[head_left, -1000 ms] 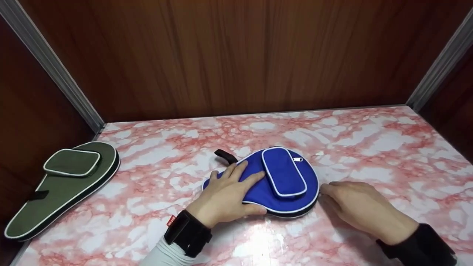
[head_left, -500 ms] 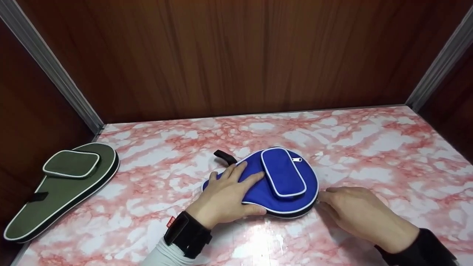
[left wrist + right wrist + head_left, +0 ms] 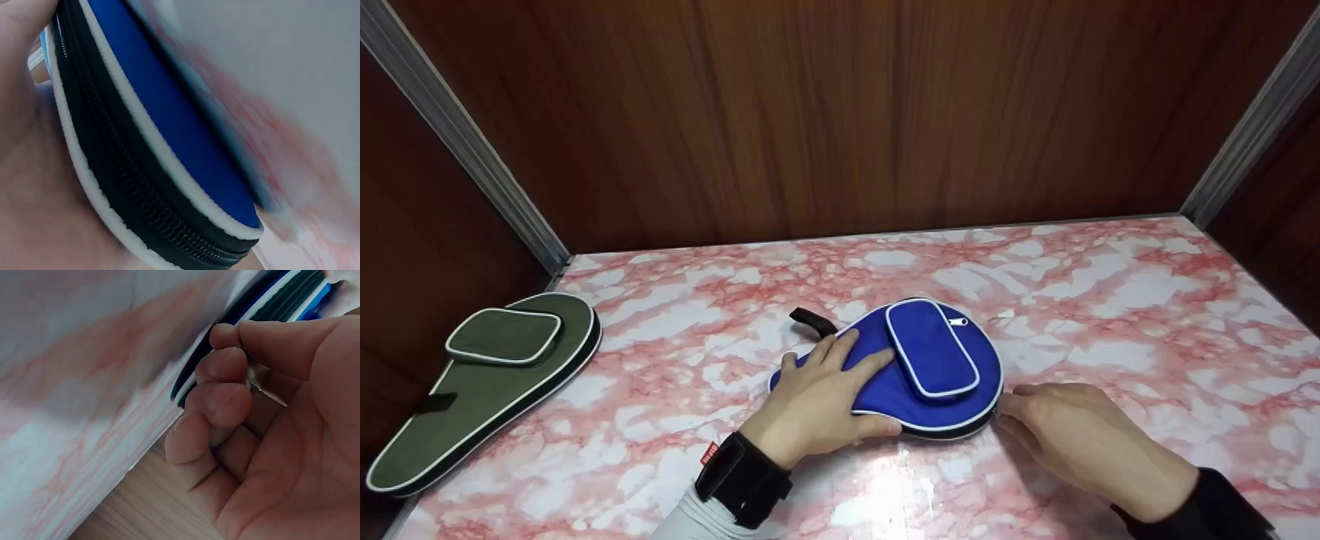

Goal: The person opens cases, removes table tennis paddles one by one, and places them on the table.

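A blue case (image 3: 900, 375), shaped like a paddle with white piping and a black zipper band, lies flat near the middle of the pink marbled desk (image 3: 1110, 315). Its round end points right and its narrow end points left, where a black loop (image 3: 808, 320) sticks out on the far side. A raised blue pocket (image 3: 931, 358) with a small silver zip pull sits on top of the case. The left hand (image 3: 817, 397) lies over the narrow end, fingers spread flat on the top and the thumb pressed along the near edge, so it clasps the case between thumb and fingers; the left wrist view shows the palm (image 3: 34, 185) against the zipper band (image 3: 129, 185). The right hand (image 3: 1072, 431) is at the near right edge of the round end, touching it. In the right wrist view its fingers (image 3: 216, 402) are curled and the thumb closes on a small silver zipper pull (image 3: 264, 385), pinched beside the case's edge (image 3: 264, 309). A green case (image 3: 480, 382) of the same shape, with its own raised pocket, lies at the far left edge of the desk, well apart from the hands. Dark wood panels (image 3: 840, 112) stand behind and at both sides of the desk.
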